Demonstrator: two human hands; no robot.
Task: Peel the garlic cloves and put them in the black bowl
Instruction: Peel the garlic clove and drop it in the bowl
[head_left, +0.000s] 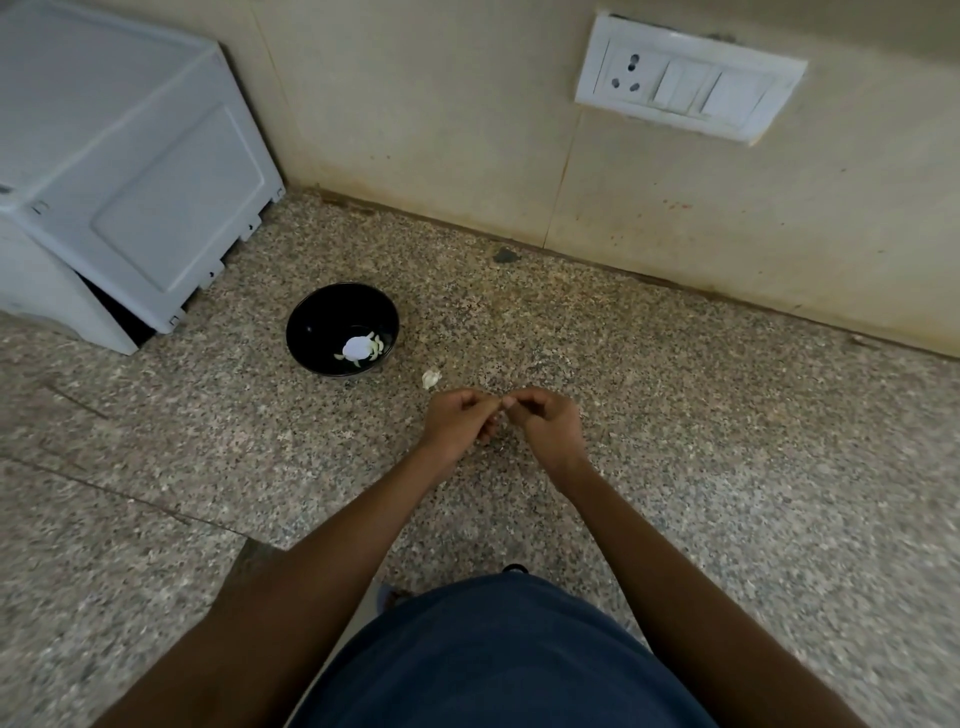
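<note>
Garlic cloves are being worked at the meeting point of the two hands, though the clove itself is hidden between the fingertips and cannot be made out. The left hand (457, 418) and the right hand (545, 421) are held together above the speckled worktop (675, 415), fingers curled and tips touching, apparently pinching something small; a peeling pull between the two is judged to be in hand. Both are kept low over the stone, probably so that loosened skin falls close by.

A pale scrap, likely shed garlic skin (430, 379), lies just beyond the left hand. Farther beyond and to the left of the hands, the black bowl (317, 322) is set, with several peeled cloves (363, 347) already gathered in its bottom, so part of the task is judged done. It is placed near enough for a short reach.

Open stone lies between the hands and the bowl, with nothing in the way. A white appliance (130, 171) stands well off to the left beyond the bowl, and the wall (467, 130) bounds the far side, a switch plate (688, 78) mounted on it.
</note>
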